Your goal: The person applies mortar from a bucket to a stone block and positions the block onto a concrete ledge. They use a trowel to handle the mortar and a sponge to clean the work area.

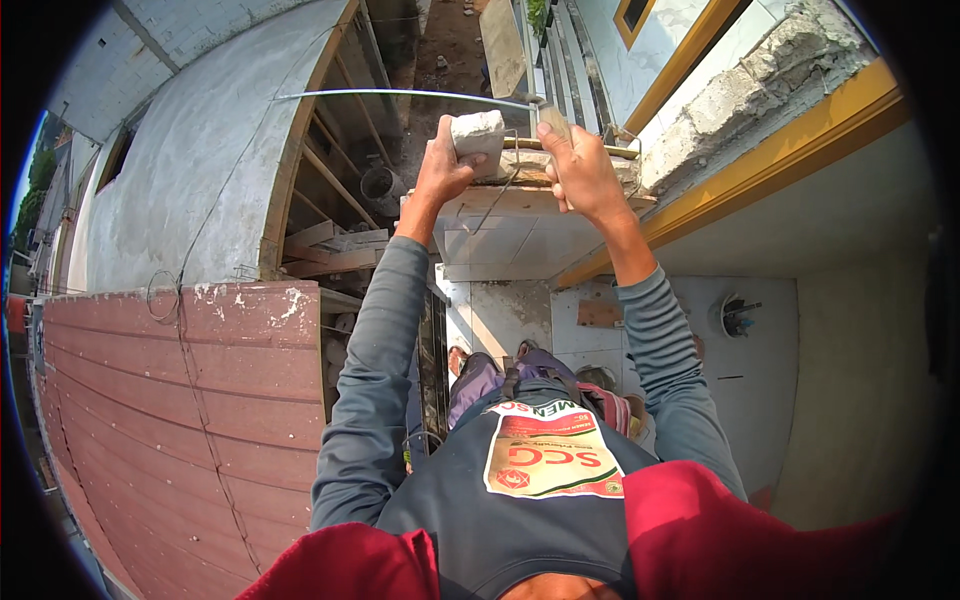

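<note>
My left hand [440, 172] is closed around a pale, rough-edged block [480, 128], held above the ledge. In my right hand [588, 175] is a wood-handled tool [553, 122], its handle upright in my fist. A long thin pale strip [400, 93] runs left from near the handle's top; whether it belongs to the tool I cannot tell. Between my hands is the wood-edged top of a low wall [535, 172], with bent metal rods [492, 205] standing out from it.
Broken masonry [750, 95] lies along the yellow beam [770, 150] on the right. On the left are a red-brown corrugated roof [180, 390] and a grey wall [210, 150]. A dark bucket [380, 185] stands below. On the tiled floor sits a white container of tools [735, 317].
</note>
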`<control>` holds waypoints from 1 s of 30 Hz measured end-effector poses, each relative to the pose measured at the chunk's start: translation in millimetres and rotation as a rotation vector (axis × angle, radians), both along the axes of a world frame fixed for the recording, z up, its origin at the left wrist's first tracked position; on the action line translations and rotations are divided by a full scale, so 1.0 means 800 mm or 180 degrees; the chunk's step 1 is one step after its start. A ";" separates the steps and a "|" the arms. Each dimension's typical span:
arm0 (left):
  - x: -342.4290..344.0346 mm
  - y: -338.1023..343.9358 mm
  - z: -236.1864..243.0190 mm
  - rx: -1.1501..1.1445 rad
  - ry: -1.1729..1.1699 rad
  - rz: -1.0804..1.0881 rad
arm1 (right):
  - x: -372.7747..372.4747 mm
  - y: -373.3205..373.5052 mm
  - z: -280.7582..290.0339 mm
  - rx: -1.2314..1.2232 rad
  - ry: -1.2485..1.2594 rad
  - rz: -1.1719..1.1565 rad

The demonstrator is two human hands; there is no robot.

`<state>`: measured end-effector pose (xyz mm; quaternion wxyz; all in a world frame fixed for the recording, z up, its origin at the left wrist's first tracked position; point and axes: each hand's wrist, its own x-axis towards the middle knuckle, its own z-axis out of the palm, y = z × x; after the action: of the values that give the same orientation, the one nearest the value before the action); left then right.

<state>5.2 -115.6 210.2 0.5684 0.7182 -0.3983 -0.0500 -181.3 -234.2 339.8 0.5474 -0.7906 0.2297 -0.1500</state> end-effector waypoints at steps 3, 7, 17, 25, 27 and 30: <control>-0.002 -0.004 -0.005 0.0050 -0.0007 -0.0030 | 0.000 0.008 -0.006 0.0291 -0.0777 -0.0291; 0.002 0.001 -0.004 -0.0011 0.0035 0.0014 | 0.003 -0.005 -0.017 -0.0405 0.0527 0.0163; -0.002 0.001 0.004 0.0067 0.0071 -0.0032 | 0.008 -0.004 -0.012 -0.0466 0.0609 0.0360; -0.005 -0.003 0.009 0.0189 0.0017 0.0024 | 0.013 -0.011 -0.007 -0.0336 -0.0006 -0.0112; -0.003 0.002 0.005 0.0203 0.0020 0.0061 | 0.017 -0.026 0.002 -0.0278 0.1021 0.0337; -0.002 0.001 0.001 0.0057 -0.0043 -0.0059 | 0.019 -0.026 0.020 0.0144 -0.0150 -0.0030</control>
<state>3.8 -115.1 211.1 0.5587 0.7198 -0.4084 -0.0540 -166.4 -255.4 355.5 0.5697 -0.7732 0.2238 -0.1659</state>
